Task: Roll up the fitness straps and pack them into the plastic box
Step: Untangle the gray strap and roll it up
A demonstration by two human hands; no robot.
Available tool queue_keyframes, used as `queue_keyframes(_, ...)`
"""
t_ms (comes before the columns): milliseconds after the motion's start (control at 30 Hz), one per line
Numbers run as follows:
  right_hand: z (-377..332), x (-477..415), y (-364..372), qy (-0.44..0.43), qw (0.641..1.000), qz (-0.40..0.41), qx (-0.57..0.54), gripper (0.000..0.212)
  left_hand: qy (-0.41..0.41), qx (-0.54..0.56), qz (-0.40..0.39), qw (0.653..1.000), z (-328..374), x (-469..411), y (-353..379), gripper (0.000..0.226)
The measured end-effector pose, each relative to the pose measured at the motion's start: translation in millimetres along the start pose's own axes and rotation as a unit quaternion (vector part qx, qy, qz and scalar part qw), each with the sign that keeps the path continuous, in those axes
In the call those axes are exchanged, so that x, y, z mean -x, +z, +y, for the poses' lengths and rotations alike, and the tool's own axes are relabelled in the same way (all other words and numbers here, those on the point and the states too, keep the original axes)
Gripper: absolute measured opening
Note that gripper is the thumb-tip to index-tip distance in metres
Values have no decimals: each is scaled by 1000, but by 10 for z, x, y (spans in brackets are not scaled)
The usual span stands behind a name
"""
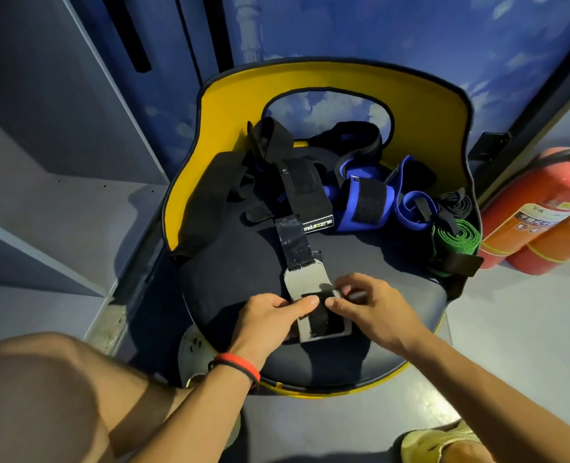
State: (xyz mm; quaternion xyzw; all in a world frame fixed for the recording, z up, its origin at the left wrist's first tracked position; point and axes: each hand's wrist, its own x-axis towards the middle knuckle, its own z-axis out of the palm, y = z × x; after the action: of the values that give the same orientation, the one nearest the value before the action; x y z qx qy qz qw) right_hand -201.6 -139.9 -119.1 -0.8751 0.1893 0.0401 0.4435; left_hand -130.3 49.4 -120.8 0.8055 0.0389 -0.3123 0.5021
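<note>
1. Head view: at the front of the chair seat (230,282), we are pinching the grey end of a black strap (295,243) from both sides. The left hand (267,317) and right hand (374,312) are curling their fingers (308,300) onto it, probably to start a tight, even roll.
2. Same view: the strap is lying flat, its long axis running from the seat's front toward the backrest and its far end reaching the strap pile (360,202) at the seat's rear.

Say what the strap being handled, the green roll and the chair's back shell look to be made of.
Strap: pale grey pad, matte, likely leather or suede; a fuzzy black hook-and-loop strip crosses it, and black woven webbing runs on, judging by its stitched edge. Green roll: woven elastic fabric, seemingly, with ribbed layers. Back shell: smooth yellow hard plastic, faintly glossy, dark-edged.
</note>
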Motion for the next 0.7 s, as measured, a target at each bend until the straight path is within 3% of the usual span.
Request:
queue_keyframes(67, 27, 58, 32, -162, 982, 49, 81, 27, -6, 1, -4, 1000, 28, -12, -19, 61)
queue_keyframes(133, 73, 114, 52, -255, 956, 8, 147, 39, -18, 4, -17, 1000, 55, -12, -41, 43)
queue_keyframes(200, 137, 141, 76, -263, 944, -40, 197, 62, -16, -16, -14, 1000, 103, -37, -60, 43)
queue_keyframes(267, 192, 153, 139, -275, 931, -24, 240, 71, 15, -57, 31, 998, 136, -160, -61, 53)
queue_keyframes(433, 202, 151, 196, -315, 911, 31, 263, 65, -10, 103, 47, 994, 247, -472, -20, 33)
queue_keyframes(533, 195, 143, 181, -321, 906, 37, 274, 68, 13, 93, 39, 995, 262, -574, -51, 26)
queue_keyframes(700, 171, 78, 152, -307, 909, 29, 281, 66, 124, 10, -1, 992, 248, -645, -112, 20)
